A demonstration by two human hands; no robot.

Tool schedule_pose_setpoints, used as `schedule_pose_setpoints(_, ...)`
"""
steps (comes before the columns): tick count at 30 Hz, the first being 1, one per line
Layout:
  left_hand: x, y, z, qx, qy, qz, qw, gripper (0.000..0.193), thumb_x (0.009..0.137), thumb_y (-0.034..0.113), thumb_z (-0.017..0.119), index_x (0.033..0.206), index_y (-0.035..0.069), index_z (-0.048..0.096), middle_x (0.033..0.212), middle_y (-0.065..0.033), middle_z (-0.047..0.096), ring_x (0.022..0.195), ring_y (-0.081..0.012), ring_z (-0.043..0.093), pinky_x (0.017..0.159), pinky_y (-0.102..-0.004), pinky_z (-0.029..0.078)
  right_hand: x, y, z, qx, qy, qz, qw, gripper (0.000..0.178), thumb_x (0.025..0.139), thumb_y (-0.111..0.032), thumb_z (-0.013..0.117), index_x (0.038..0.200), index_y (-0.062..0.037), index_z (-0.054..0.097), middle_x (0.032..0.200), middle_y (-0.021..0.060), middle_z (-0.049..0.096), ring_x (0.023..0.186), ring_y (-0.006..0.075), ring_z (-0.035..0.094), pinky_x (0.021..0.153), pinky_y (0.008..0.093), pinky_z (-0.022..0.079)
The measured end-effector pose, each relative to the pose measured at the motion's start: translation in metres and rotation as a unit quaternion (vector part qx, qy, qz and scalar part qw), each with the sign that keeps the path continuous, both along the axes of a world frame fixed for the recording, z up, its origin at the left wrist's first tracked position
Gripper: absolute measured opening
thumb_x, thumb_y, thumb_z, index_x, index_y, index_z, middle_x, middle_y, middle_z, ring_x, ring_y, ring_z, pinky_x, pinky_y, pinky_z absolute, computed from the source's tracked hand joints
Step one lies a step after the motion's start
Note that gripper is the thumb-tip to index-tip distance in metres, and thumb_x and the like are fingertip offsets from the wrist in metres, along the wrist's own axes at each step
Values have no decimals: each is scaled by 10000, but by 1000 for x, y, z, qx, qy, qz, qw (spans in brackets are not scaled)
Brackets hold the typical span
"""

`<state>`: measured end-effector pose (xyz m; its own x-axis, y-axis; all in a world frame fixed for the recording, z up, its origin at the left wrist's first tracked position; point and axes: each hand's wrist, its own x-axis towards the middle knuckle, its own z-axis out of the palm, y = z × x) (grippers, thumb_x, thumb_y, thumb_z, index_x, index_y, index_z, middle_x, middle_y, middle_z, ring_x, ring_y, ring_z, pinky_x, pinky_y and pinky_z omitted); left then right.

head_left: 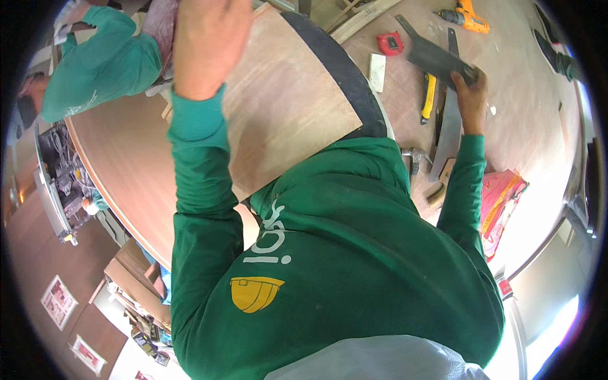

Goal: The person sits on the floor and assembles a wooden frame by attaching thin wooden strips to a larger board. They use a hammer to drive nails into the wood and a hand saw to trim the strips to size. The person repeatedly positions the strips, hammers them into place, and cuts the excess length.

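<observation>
My right hand (pixel 472 95) is closed around the near end of a dark flat-bladed tool (pixel 437 56), wide near my fingers and narrow at its far end. Blur hides its exact kind. Beneath and beside it lie a long hand saw (pixel 448 130) and a yellow utility knife (pixel 429 98). At the top edge, my left hand (pixel 212 47) is blurred above a thin plywood sheet (pixel 285 95); its fingers are out of the picture. The sheet rests against my waist, over a dark curved panel (pixel 329 50).
Around the tools lie a red tape measure (pixel 390 44), a white block (pixel 377 73), a hammer (pixel 415 158) and an orange drill (pixel 465 17). A red bag (pixel 500 206) is at the right. Another person in a green top (pixel 104 69) leans in at the upper left.
</observation>
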<state>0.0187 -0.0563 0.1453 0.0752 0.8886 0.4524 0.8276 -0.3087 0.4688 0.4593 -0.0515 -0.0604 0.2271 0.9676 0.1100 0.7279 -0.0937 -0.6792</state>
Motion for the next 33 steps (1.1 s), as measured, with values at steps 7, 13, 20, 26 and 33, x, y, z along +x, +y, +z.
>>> schedule_pose_setpoints(7,-73,-28,-24,-234,-163,112,952,389,1074,414,585,1027,33,649,894,-220,672,767,-389,639,734,-453,511,-78,-60,46,-35,14,136,990,496,958,-211,770,1372,15,617,1139,209,719,1035,319,711,861,418,572)
schedule_pose_setpoints(13,-169,-123,-60,-173,-121,271,939,446,1087,430,577,962,7,648,790,-48,564,717,-151,541,639,-340,423,-202,-49,92,83,13,359,930,457,958,-267,759,1303,6,636,1198,244,681,1132,434,658,959,499,540)
schedule_pose_setpoints(20,-138,-267,-63,-141,-445,382,797,375,1105,369,591,1138,8,687,856,40,538,691,-48,477,602,-202,371,-355,25,106,227,-96,555,794,398,1025,-285,632,1303,0,624,1260,262,686,1154,474,645,1002,525,518)
schedule_pose_setpoints(26,-129,-390,-137,-273,-236,431,827,435,1106,439,544,1099,35,705,832,-10,576,730,-115,524,661,-283,464,-464,55,69,-19,-210,699,683,594,1057,-523,546,1389,-39,639,1385,244,652,1245,423,637,1091,542,479)
schedule_pose_setpoints(33,-106,-397,-128,-216,-447,493,714,460,1116,445,542,1191,16,692,857,14,540,709,-76,488,607,-235,392,-421,89,138,60,-128,570,809,498,1062,-444,525,1176,9,696,1134,288,715,1094,450,666,980,518,508)
